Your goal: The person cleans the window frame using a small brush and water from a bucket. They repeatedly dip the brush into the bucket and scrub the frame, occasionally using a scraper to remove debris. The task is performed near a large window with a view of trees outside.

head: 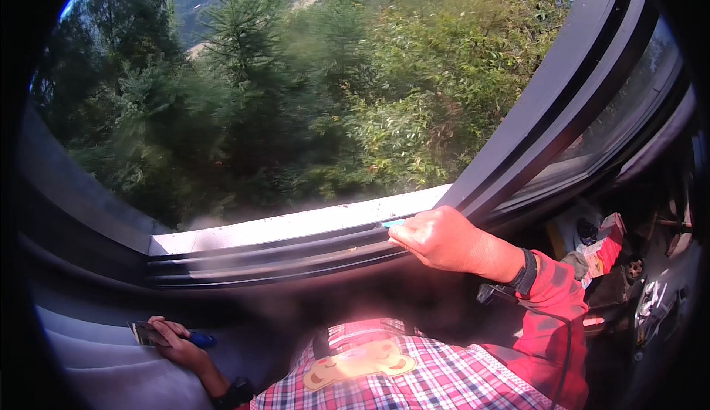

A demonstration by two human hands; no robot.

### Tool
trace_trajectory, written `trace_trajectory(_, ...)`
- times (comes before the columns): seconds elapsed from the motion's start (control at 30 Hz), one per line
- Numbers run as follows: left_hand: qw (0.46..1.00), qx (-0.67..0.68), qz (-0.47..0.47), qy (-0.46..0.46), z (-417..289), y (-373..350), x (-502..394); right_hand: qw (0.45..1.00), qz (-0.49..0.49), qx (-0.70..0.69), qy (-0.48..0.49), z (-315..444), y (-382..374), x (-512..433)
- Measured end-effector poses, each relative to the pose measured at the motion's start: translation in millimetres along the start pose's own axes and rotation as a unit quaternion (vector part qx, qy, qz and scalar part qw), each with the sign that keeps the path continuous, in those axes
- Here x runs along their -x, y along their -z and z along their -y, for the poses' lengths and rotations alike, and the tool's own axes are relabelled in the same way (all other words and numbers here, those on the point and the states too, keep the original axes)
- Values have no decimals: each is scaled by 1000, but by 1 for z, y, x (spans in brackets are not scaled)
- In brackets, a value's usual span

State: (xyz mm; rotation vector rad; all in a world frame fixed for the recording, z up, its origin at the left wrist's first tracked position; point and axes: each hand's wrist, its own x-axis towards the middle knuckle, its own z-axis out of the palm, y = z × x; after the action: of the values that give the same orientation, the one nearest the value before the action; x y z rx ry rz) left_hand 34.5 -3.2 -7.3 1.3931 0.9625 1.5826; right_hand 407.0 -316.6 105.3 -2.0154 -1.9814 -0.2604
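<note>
My right hand (435, 239) is closed on a small light-blue tool (392, 223), whose tip points left at the dark sliding track of the window frame (260, 260). Most of the tool is hidden in the fist. At the lower left, my left hand (172, 339) grips a tool with a blue handle (202, 339) and a flat dark blade-like part (145, 333); its exact kind cannot be told. That hand is beside a pale curtain (111, 360). A bright sill (310, 221) runs beyond the track, with small dark specks on it.
An upright sash frame (532, 105) rises at the right of the opening. Trees (249, 94) stand outside. At right are a red and white box (605, 246), a grey cloth (576, 264) and a tray (654, 321) of small metal items. A cable (566, 349) hangs along my right sleeve.
</note>
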Motion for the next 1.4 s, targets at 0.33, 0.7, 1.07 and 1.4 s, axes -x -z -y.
trace_trajectory(0.33, 1000, -27, -8, 12, -18, 33, 40, 997, 48, 62, -20, -3, 9, -1)
trace_trajectory(0.7, 990, 65, 115, 51, -4, 32, 31, 874, -266, -305, -268, 90, 63, 38)
trace_trajectory(1.07, 913, 129, 354, 153, 29, -35, 114, 430, -560, -476, -524, 244, 11, 271)
trace_trajectory(1.4, 851, 37, 503, 145, -22, -96, 290, 158, -785, -324, -504, 418, -25, 567)
